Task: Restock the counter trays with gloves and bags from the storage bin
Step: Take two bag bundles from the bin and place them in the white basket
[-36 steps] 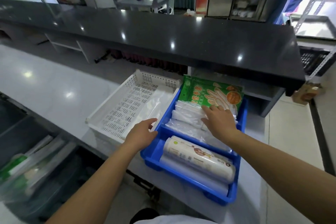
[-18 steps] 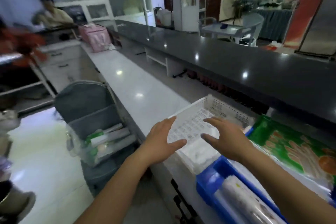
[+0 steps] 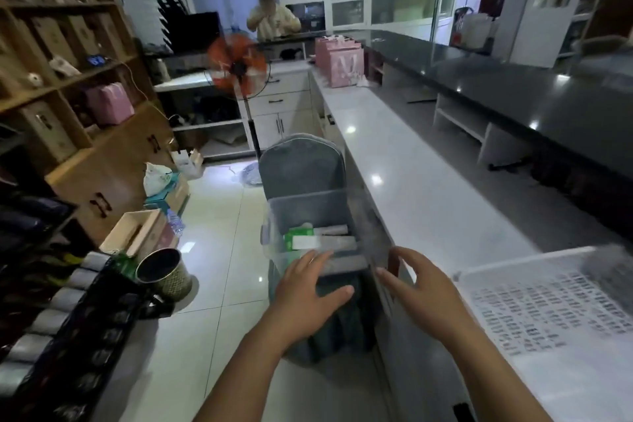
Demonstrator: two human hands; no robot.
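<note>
Swung left since a moment ago, away from the blue tray and its green glove packet, both now out of view; only the white perforated tray (image 3: 548, 312) remains, at the near right on the white desk (image 3: 411, 188). Both hands lifted off the trays and brought down toward the clear storage bin (image 3: 274, 250), sitting on a grey-covered chair (image 3: 301, 164) just left of the desk edge.

Left hand (image 3: 305, 295) spread flat, fingers wide, empty, hovering over the bin's near rim; contact impossible to confirm through the blur. Right hand (image 3: 421, 291) also empty and open, fingers loosely curled, held above the gap between bin and desk. Inside the bin: a green-and-white packet (image 3: 299, 238) at the left and pale long rolls or packs (image 3: 337, 243) lying across the right, likely the bags.

Meaning for the task, as a judgement: one placement finished, the next fetch beginning, with a grasp into the bin the probable next step. White tray looks largely unfilled in the visible part.

Writing: none legible. Print on the green packet smeared by motion; a pale mark on the pink gift bags (image 3: 339, 62) at the far end of the desk, not clear enough to read. Orange fan (image 3: 238, 67) and a seated person (image 3: 272, 15) far behind, not involved.
</note>
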